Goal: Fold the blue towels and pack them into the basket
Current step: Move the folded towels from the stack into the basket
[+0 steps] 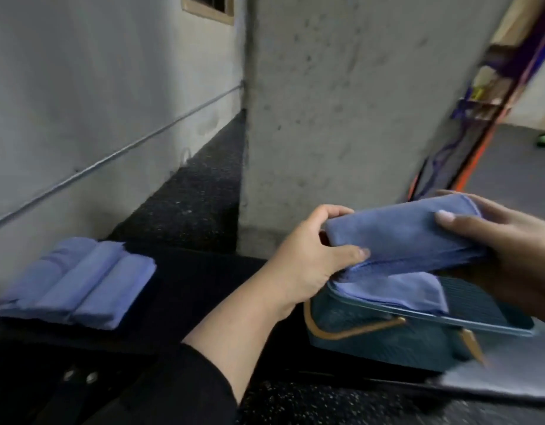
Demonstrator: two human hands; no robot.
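a black sleeve [185, 384] covers the left forearm at the bottom of the view, above a strip of dark speckled floor [311, 403]. just beyond it, on the black worktop [197, 289], stands the teal rectangular plastic basket [372, 342] with tan handles folded down against its side. a folded blue cloth towel [397, 291] already lies inside the basket, its upper part rising past the near rim. directly above that, both hands hold a second folded blue towel [403, 234] as a long flat bundle, tilted up toward the right and hanging over the basket's opening; whether it touches the towel below cannot be told. the left hand [308, 256] has its grip clamped on the bundle's left end, thumb underneath at the front and fingers curled over the top. the right hand [510, 240] has its grip clamped on the right end, thumb pressed on the upper face and fingers wrapped behind. well apart to the left, on the same worktop, a stack of folded blue towels [81, 286] lies in three side-by-side rolls atop a flat layer. farther back, more speckled floor runs into a corner between a grey concrete wall [96, 87] and a grey concrete pillar [341, 102]. at far right, blurred, stands a purple and orange rack [480, 96].
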